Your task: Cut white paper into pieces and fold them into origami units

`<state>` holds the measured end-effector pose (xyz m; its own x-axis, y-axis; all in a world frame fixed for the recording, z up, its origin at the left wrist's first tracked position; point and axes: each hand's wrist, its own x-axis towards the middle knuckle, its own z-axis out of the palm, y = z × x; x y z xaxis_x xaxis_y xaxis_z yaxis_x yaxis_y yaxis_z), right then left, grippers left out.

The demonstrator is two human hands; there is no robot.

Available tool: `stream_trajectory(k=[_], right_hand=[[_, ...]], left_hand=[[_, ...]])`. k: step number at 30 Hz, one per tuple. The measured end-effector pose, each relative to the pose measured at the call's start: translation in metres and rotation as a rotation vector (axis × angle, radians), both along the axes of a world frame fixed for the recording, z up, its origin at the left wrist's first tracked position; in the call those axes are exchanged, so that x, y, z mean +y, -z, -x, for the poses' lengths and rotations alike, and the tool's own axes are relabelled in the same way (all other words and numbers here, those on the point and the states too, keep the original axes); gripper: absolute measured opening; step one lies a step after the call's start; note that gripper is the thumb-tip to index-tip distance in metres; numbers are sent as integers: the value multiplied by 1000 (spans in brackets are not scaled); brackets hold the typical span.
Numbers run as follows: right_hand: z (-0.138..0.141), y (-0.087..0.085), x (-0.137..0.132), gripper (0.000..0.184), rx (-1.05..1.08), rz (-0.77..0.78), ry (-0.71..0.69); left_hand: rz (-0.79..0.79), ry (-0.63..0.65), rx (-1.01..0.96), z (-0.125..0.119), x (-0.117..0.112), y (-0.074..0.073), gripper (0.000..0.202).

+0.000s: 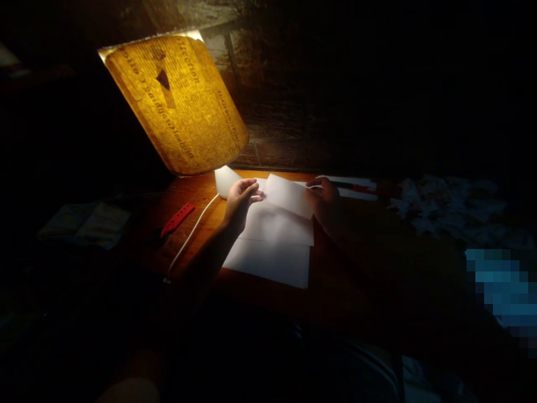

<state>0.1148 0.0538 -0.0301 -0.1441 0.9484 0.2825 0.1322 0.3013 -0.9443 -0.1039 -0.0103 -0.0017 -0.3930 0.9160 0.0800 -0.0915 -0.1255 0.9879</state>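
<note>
A white sheet of paper (274, 232) lies on a wooden desk (335, 280) under lamplight, with its far part folded over toward me as a flap (289, 195). My left hand (240, 202) grips the flap's left edge, fingers curled on it. In shadow at the flap's right corner, my right hand (325, 200) pinches the paper. Another sheet seems to lie beneath, its edge showing near the desk front.
A lit lamp with a yellow printed shade (178, 103) and white base (225, 180) stands at the back left, its white cord (191, 232) running along the desk. A red flat tool (177, 219) lies left. Pens (354, 186) and crumpled paper (448, 207) sit at the right.
</note>
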Motion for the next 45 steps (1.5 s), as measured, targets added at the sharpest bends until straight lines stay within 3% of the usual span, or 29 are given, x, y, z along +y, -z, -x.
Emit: stream_trajectory(k=[4,5,7,9,11,14,19,23,27,31,39,42,45], right_hand=[[1,3,6,26,135,175,48],[1,3,5,28,136,172,22],[3,5,-1,30,123,141,-29],[5,7,-9,26,93,81,-66],[6,7,-18,20,28,24,-100],[4,3,-28,15,-138,-63,-90],[-2,-8,-35,17,-336,-363,-51],[-3,-12,-40,16,-332,-383,-164],[-3,-12,-41,21,-280,-266,-222],[-2,-9,-38,42,-153,-61,-396],[-4,-3,-33,66,11,42,-488],[-1,2,-29,69,68,87,-441],[3,6,-22,72,173,158,-292]], left_hand=[[53,-201,-113,-13,23,-2,32],[82,-175,-157,-17,26,-1,33],[112,-3,-210,-24,26,2,39],[93,205,-178,-27,22,5,44],[86,312,-112,-26,17,9,44],[157,289,-95,-20,16,17,41],[160,256,-118,-18,22,21,41],[168,330,-52,-23,15,15,44],[130,359,-120,-29,8,9,47],[146,417,-164,-30,6,9,50],[104,455,-150,-29,5,10,61],[104,452,-175,-30,4,7,61],[133,446,-168,-29,5,6,59]])
